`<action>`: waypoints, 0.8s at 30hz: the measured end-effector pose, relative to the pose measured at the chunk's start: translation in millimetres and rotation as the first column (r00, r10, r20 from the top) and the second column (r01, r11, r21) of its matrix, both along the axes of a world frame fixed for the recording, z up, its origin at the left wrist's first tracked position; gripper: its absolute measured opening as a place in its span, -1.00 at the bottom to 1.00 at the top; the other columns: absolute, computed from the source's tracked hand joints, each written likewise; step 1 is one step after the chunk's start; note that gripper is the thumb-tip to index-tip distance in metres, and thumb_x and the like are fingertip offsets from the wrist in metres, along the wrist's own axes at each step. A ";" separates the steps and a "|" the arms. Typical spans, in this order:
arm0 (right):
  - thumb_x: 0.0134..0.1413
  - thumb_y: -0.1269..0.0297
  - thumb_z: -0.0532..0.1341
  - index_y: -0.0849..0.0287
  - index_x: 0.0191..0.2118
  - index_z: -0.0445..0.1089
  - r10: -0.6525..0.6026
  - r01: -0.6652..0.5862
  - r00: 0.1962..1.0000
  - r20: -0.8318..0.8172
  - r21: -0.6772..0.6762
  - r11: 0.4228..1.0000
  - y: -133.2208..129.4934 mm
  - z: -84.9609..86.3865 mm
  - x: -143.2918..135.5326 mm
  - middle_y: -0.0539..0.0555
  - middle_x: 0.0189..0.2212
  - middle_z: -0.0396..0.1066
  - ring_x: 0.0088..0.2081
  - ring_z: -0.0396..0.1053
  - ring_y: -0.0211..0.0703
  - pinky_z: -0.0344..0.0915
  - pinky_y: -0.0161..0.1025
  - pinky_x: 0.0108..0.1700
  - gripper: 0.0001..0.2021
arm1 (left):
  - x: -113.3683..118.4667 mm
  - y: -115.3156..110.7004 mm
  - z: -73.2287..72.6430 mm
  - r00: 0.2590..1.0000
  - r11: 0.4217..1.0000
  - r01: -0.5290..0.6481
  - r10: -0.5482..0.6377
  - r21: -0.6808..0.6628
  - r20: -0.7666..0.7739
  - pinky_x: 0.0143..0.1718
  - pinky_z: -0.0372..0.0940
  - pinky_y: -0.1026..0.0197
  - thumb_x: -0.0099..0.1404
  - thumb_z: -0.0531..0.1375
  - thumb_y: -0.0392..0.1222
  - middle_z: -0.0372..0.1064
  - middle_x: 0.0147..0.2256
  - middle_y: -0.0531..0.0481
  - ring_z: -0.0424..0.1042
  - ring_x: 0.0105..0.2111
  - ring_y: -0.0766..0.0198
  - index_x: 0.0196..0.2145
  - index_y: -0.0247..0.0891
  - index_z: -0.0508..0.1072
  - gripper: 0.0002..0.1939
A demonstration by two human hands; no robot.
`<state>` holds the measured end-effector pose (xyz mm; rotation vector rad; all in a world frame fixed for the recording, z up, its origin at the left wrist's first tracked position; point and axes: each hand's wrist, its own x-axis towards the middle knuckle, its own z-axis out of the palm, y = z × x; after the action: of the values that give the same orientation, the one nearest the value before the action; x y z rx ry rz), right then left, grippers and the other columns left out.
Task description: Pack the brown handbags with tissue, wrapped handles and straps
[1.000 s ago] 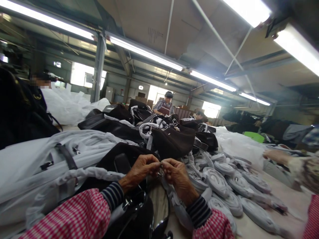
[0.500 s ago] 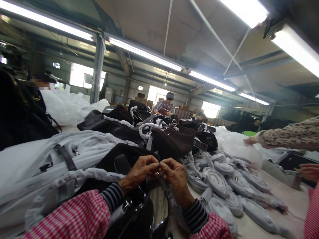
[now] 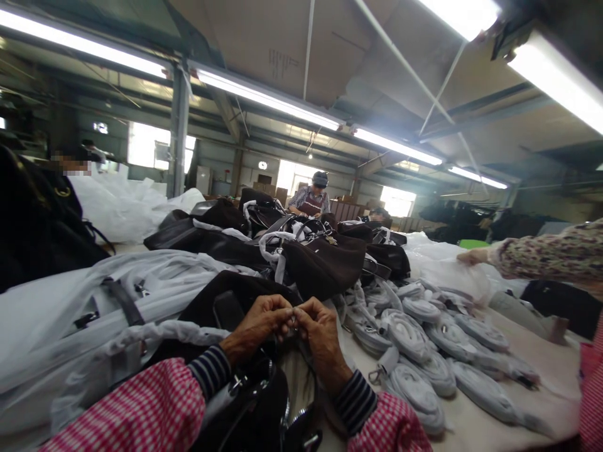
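- Left hand (image 3: 259, 325): I see the grip of my left hand closed, thumb and fingertips pinching a small metal piece (image 3: 295, 322); its finer shape is too small to tell.
- Right hand (image 3: 323, 336): my grip here is likewise pressed together on the small metal piece, the fingertips of both hands meeting.
- Small metal piece: I find it between the two hands, above an open dark bag (image 3: 257, 411) with a pale lining and a shiny zipper edge.
- To the left: I note white wrapping (image 3: 51, 307) and a wrapped handle (image 3: 164, 331) beside the open dark bag.
- Ahead: dark bags (image 3: 325, 263) lie heaped, several handles covered in white.
- To the right: coiled, wrapped straps (image 3: 407, 333) lie grouped on the pale tabletop (image 3: 541, 355); a metal clip (image 3: 375, 376) shows at a near coil.
- Right margin: a co-worker's hand (image 3: 473, 257) touches translucent plastic (image 3: 464, 281).
- Background: I see a person in an apron (image 3: 311, 202) behind the heap.
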<state>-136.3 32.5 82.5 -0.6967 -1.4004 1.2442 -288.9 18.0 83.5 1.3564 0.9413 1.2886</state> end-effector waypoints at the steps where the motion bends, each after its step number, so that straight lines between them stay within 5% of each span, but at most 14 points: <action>1: -0.02 0.13 0.38 0.21 -0.47 0.36 0.018 -0.018 0.999 0.035 0.002 1.000 1.2 0.9 3.4 -0.06 -0.60 0.35 -0.62 0.09 -0.40 0.02 -0.38 -0.54 -0.73 | -0.3 -0.8 1.2 1.000 1.000 0.017 -0.017 -0.007 -0.020 -0.53 0.25 0.30 0.09 0.40 0.13 0.43 -0.48 -0.02 0.34 -0.56 0.34 -0.38 -0.32 0.44 -0.56; 4: 0.04 0.17 0.34 0.22 -0.45 0.41 0.009 -0.027 0.980 0.196 0.088 0.996 4.7 10.6 28.1 -0.07 -0.59 0.33 -0.56 0.17 -0.34 0.11 -0.34 -0.48 -0.77 | -0.9 -5.7 10.7 0.989 0.998 0.048 -0.041 0.051 -0.141 -0.48 0.26 0.28 0.16 0.35 -0.01 0.46 -0.47 -0.03 0.39 -0.51 0.28 -0.33 -0.34 0.50 -0.69; 8: 0.17 0.15 0.31 0.15 -0.23 0.53 -0.209 0.031 0.853 0.479 0.353 0.935 -6.8 22.2 92.2 0.03 -0.28 0.50 -0.25 0.40 -0.17 0.31 -0.25 -0.19 -0.82 | -3.4 -27.9 37.4 0.897 0.954 0.020 0.114 0.298 -0.426 -0.31 0.31 0.24 0.23 0.17 -0.29 0.51 -0.34 -0.01 0.46 -0.35 0.20 -0.24 -0.24 0.57 -0.80; 12: 0.21 0.13 0.34 0.02 0.03 0.46 -0.264 -0.127 0.686 0.678 0.469 0.874 -39.6 6.6 143.2 0.06 -0.07 0.50 -0.11 0.46 -0.09 0.38 -0.20 -0.04 -0.70 | -4.0 -62.8 63.5 0.706 0.907 0.317 -0.031 0.277 -0.707 -0.14 0.36 0.20 0.30 0.15 -0.35 0.60 -0.28 -0.03 0.54 -0.22 0.07 -0.27 -0.14 0.68 -0.72; 15: 0.14 0.13 0.39 0.02 0.09 0.42 -0.270 -0.226 0.532 0.803 0.442 0.868 -62.1 -6.4 144.6 0.11 0.01 0.46 0.02 0.41 0.04 0.35 -0.09 0.09 -0.60 | -4.2 -78.2 68.2 0.501 0.860 0.479 -0.104 0.175 -0.859 -0.09 0.36 0.21 0.36 0.13 -0.36 0.62 -0.22 -0.03 0.55 -0.22 0.06 -0.17 -0.13 0.67 -0.69; 18: 0.10 0.11 0.37 0.06 0.09 0.42 -0.309 -0.216 0.355 0.882 0.399 0.891 -74.2 -5.2 129.1 0.17 0.03 0.40 0.08 0.32 0.16 0.31 0.04 0.12 -0.57 | -6.7 -82.1 65.6 0.254 0.860 0.506 -0.082 0.060 -0.964 0.00 0.29 0.16 0.41 0.05 -0.36 0.58 -0.17 -0.04 0.49 -0.20 0.10 -0.08 -0.19 0.61 -0.66; 24: -0.03 0.07 0.36 -0.02 0.32 0.25 -0.209 -0.280 0.304 0.929 0.297 0.913 -71.0 0.9 127.6 0.22 0.20 0.26 0.19 0.20 0.29 0.18 0.17 0.20 -0.25 | 5.1 -86.8 66.8 0.078 0.844 0.529 -0.150 -0.087 -0.986 0.14 0.15 0.13 0.16 0.06 -0.52 0.46 0.04 0.03 0.36 0.00 0.12 0.02 -0.05 0.55 -0.42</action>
<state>-8.6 -38.6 83.4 -1.2010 -2.6071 0.3671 -283.8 -68.7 150.3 2.6046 1.1070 -0.0973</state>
